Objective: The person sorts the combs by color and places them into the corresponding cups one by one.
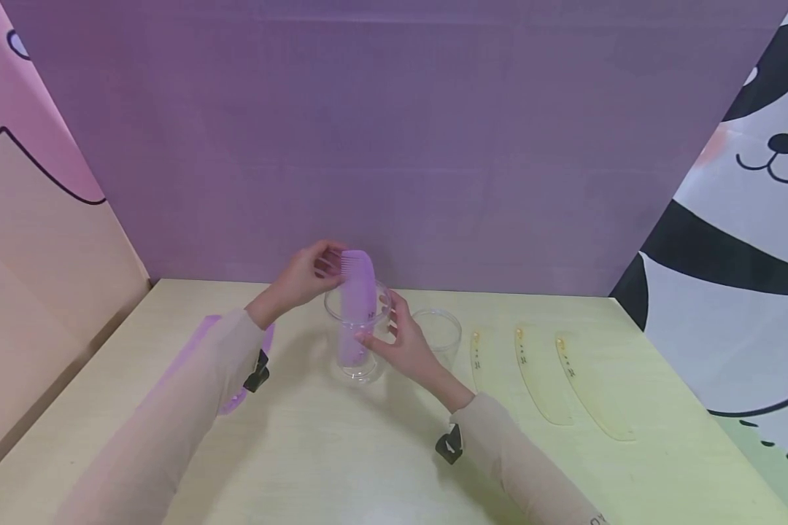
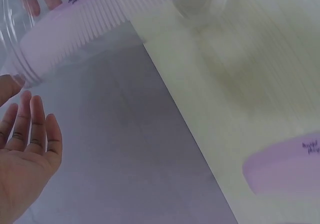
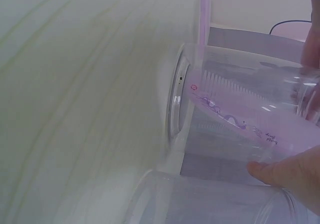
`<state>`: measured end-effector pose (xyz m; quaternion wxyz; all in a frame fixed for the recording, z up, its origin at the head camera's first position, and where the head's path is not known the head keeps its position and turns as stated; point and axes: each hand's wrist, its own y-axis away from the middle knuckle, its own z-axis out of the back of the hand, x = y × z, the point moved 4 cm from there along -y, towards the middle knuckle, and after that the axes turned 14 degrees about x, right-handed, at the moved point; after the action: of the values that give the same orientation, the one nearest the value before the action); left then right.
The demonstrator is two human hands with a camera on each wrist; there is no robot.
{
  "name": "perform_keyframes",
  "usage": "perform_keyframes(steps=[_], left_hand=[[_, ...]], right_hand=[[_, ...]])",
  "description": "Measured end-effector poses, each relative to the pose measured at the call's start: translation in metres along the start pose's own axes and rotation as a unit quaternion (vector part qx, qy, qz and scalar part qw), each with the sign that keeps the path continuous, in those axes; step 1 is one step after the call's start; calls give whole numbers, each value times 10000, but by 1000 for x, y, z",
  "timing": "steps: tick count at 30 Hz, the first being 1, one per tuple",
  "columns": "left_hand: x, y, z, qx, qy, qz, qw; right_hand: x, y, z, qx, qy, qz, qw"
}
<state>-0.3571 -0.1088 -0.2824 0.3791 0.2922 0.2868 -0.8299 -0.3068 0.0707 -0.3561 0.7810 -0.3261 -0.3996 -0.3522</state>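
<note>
A purple comb stands upright, teeth to the left, inside a clear plastic cup near the back of the pale table. My left hand is at the comb's top end; the left wrist view shows its fingers straight and spread beside the comb. My right hand grips the cup's right side. In the right wrist view its thumb presses the cup wall, with the comb inside.
A second clear cup stands just right of the first. Three yellow combs lie side by side on the right. Another purple comb lies under my left forearm. A purple wall backs the table.
</note>
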Motion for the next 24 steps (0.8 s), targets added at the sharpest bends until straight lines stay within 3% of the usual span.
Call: perform_keyframes(steps=[10,24], left_hand=[[8,16,15,16,27,267,9996],[49,46,17,248,-187,572,9979]], right_hand=[[-2,0,0,-42,-40,-54,10000],[-1,1,1,-66,-15,-45,10000]])
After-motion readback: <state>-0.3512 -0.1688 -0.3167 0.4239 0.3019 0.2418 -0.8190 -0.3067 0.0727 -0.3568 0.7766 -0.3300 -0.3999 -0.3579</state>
